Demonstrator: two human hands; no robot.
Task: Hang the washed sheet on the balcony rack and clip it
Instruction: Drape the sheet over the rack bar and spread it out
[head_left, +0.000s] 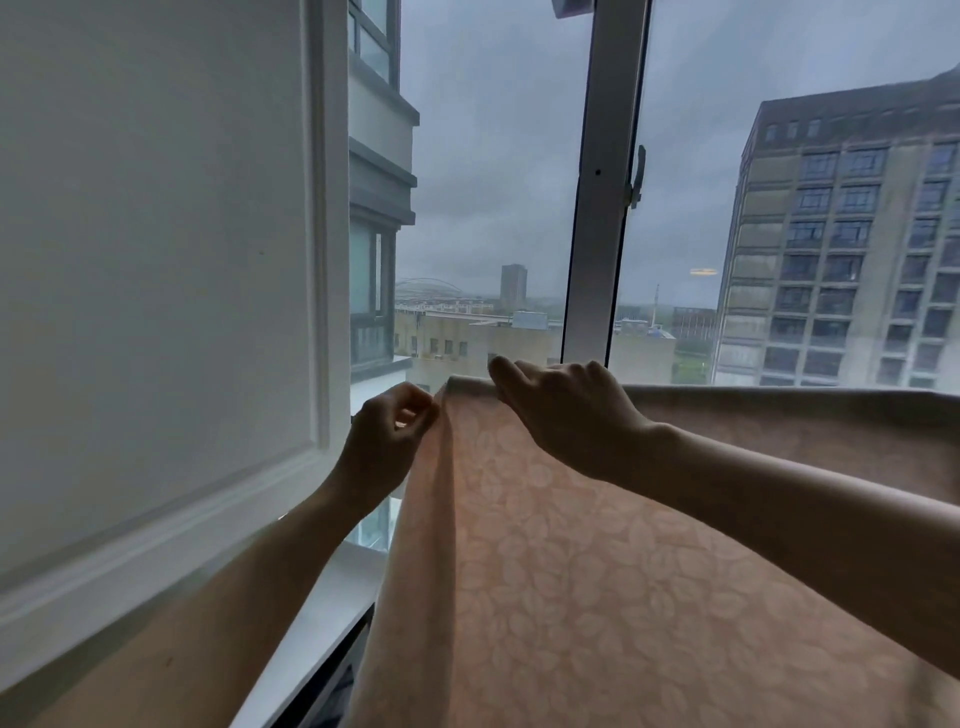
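Note:
A peach sheet (571, 571) with a pale leaf pattern hangs over a horizontal bar that its top fold hides; the fold runs from the middle of the view to the right edge. My left hand (389, 431) pinches the sheet's left edge just below the top corner. My right hand (566, 405) lies over the top fold near that corner, fingers curled onto the cloth. No clip shows in either hand. The rack itself is covered by the sheet.
A white panelled wall (156, 312) fills the left. Behind the sheet stands a window with a white upright frame (602, 208) and a handle (638, 176). A white sill (322, 623) runs below left. Tall buildings (841, 249) show outside.

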